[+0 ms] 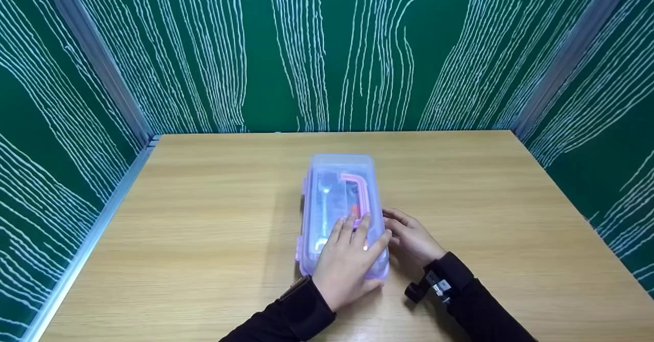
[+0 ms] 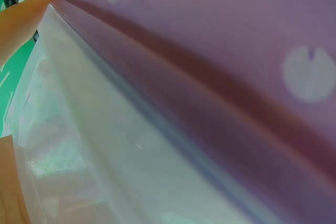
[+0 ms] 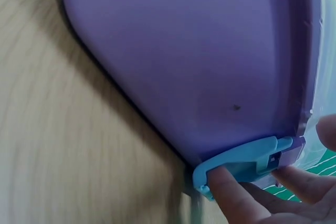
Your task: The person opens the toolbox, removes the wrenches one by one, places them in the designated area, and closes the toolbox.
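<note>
Box: it is lying lengthwise on the wood-grain table, its purple hinges facing left and its latched side facing the right hand; I am reading that placement as suiting a clasp worked from the right.

Lid: it is covering the box, and through its clear plastic I am making out a wrench, a bent pink piece and something orange.

Left hand: I am resting it across the near half of the lid, fingers long and spread rather than wrapped, the thumb lying by the near end; it is probably bracing the box against sliding and weighting the lid.

Right hand: I am touching the box's right side with slightly bent fingers, and my right wrist view is showing fingertips meeting the blue latch; whether they are pinching it or only pressing is escaping me from these angles.

Box against grip: its near half is sitting beneath the left palm and fingers, its right wall is standing directly at the right fingertips, and its far end is extending beyond both hands.
</note>
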